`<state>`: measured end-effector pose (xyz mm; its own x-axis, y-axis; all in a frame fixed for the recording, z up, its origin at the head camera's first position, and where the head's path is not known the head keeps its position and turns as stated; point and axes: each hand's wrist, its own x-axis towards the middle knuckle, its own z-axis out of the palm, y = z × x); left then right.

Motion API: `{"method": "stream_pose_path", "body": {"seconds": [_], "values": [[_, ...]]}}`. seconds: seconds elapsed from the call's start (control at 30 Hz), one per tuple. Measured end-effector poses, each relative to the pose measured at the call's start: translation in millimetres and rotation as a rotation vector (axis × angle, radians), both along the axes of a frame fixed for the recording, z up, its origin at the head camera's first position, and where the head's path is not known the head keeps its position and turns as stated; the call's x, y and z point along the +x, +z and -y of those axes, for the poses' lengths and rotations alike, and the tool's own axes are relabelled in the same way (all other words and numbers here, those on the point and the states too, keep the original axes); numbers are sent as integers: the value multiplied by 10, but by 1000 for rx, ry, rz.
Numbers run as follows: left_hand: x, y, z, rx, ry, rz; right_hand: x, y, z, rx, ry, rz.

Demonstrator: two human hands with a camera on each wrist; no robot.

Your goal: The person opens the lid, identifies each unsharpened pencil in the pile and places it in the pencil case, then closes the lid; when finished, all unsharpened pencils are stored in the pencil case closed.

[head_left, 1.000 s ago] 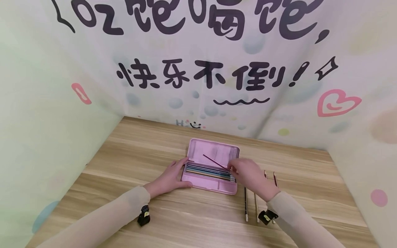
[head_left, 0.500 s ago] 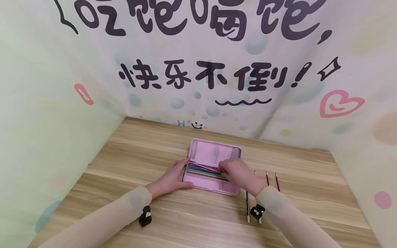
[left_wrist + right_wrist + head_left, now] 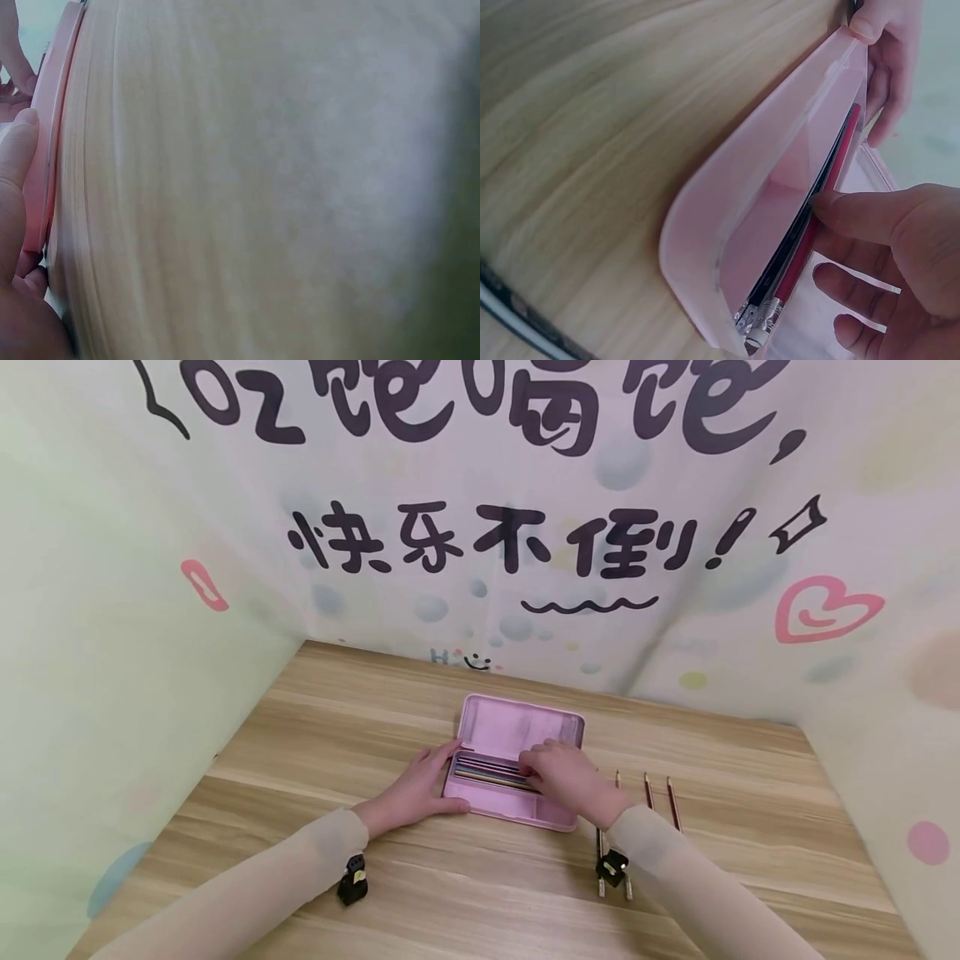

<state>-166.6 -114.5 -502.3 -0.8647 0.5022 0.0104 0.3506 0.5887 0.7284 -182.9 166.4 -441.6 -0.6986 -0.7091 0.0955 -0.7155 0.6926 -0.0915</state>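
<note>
A pink pencil case (image 3: pixel 495 802) lies with its lid raised on the table. My left hand (image 3: pixel 411 790) grips its left end, thumb at the front edge and fingers round the back corner. Several pencils (image 3: pixel 487 773) lie lengthwise in the rear compartment. In the right wrist view, my right hand (image 3: pixel 889 259) reaches into the case, thumb and forefinger pinching a red pencil (image 3: pixel 795 259). That pencil lies alongside dark pencils (image 3: pixel 776 270), its eraser end at the case's right end. The front compartment (image 3: pixel 761 225) holds nothing in this view.
Several more pencils (image 3: pixel 674 806) lie side by side on the wooden table (image 3: pixel 360 718) right of the case, partly hidden by my right forearm. A printed wall covering (image 3: pixel 405 610) rises behind the table and at both sides.
My right hand has carried the red pencil left and down from a slanted pose over the case into the row of pencils. My left hand stays on the case.
</note>
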Motion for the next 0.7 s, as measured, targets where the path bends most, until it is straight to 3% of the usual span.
{"method": "stream_pose_path", "body": {"seconds": [0.5,0.7], "values": [[-8,-12,3,35,5,-24,-1,-39,-29,-3,-37,-15],[-6,3,-9,41,-6,-33,-32,84,-183,-61,-67,-21]]}}
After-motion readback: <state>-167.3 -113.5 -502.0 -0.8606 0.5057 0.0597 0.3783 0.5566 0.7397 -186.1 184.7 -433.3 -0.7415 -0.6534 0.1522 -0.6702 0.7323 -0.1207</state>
